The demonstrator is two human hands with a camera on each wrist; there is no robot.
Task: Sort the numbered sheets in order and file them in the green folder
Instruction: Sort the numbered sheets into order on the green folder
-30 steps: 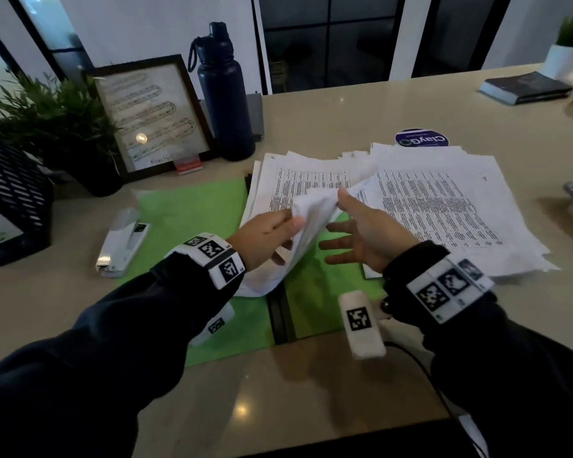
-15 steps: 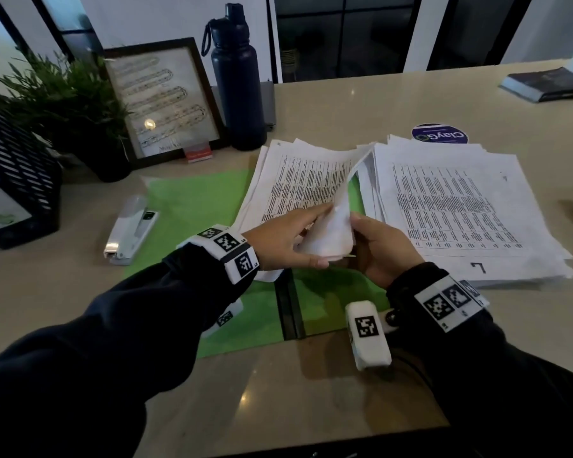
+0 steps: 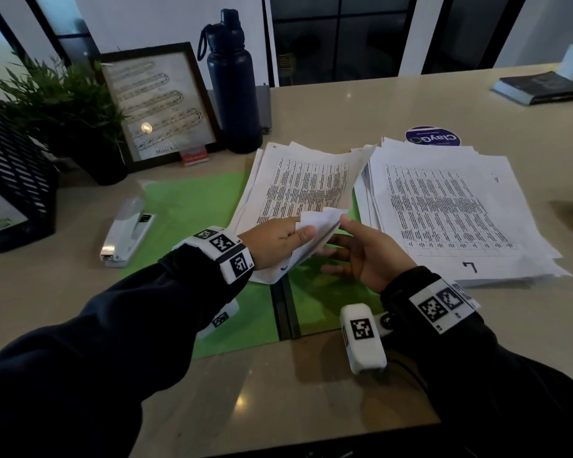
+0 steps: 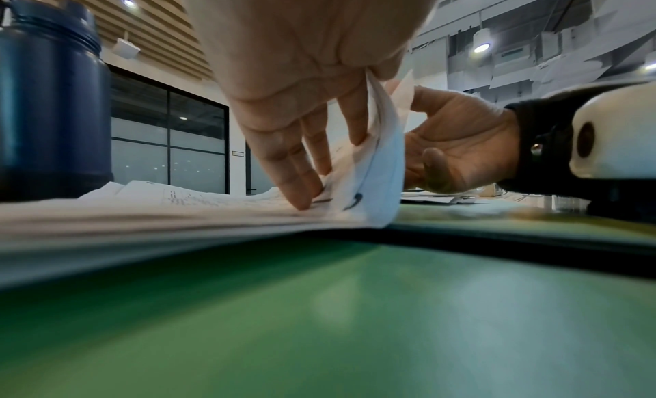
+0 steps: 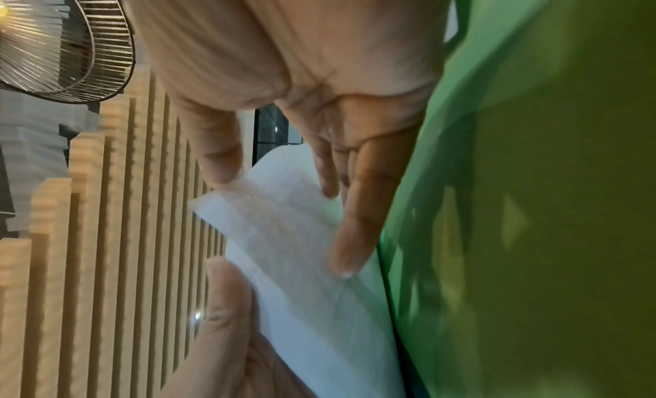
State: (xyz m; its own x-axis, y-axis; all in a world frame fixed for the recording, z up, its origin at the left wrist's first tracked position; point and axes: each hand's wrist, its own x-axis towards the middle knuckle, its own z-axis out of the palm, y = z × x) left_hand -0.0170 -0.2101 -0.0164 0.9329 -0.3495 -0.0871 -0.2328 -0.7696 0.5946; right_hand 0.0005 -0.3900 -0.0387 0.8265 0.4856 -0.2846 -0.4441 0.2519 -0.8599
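Observation:
The green folder [image 3: 196, 206] lies open on the table, black spine toward me. A stack of printed sheets [image 3: 298, 183] rests on it, its near corners curled up. My left hand [image 3: 298, 233] holds that curl, thumb on top, other fingers pressing the stack [image 4: 213, 207] below. My right hand [image 3: 344, 239] meets it from the right, thumb on the curl's top edge and fingers behind the paper [image 5: 284, 221]. A second stack [image 3: 450, 209], its top sheet marked 7, lies to the right. The folder's green [image 5: 532, 207] fills the right wrist view.
A white stapler [image 3: 126, 236] sits left of the folder. Behind stand a dark bottle [image 3: 234, 94], a framed picture [image 3: 159, 104], a plant [image 3: 63, 104] and a black mesh tray [image 3: 14, 180]. A round sticker [image 3: 432, 138] and a book [image 3: 540, 87] lie far right.
The right hand, open beside the lifted sheet a second ago, now pinches it. The raised sheet has come down into a tighter, lower curl between both hands.

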